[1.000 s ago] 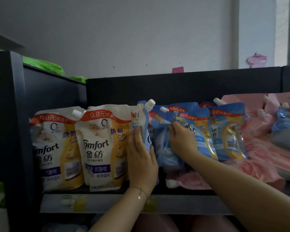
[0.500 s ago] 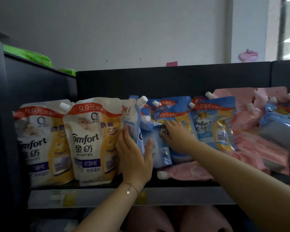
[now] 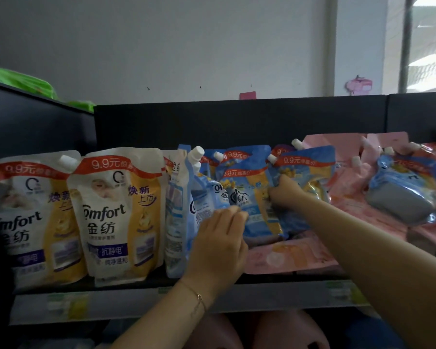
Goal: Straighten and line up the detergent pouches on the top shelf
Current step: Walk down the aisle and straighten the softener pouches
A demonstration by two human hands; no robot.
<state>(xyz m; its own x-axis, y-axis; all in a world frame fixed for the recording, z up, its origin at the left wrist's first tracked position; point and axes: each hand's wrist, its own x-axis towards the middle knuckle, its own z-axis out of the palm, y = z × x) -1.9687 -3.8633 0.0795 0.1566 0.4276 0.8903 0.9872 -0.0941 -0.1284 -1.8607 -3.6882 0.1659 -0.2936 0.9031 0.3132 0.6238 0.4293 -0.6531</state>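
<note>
The left hand (image 3: 219,245) and right hand (image 3: 285,193) gripped leaning blue pouches (image 3: 247,170) — white-and-yellow pouches (image 3: 118,210) stood upright alongside, pink pouches (image 3: 287,258) lay flat.

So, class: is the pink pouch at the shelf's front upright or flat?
Flat: the pink plastic pouch lies face-up, its broad front showing.

The dark top shelf (image 3: 275,295) carries upright white-and-yellow pouches (image 3: 116,215), leaning blue pouches (image 3: 257,222) and flat pink pouches (image 3: 287,258).
</note>
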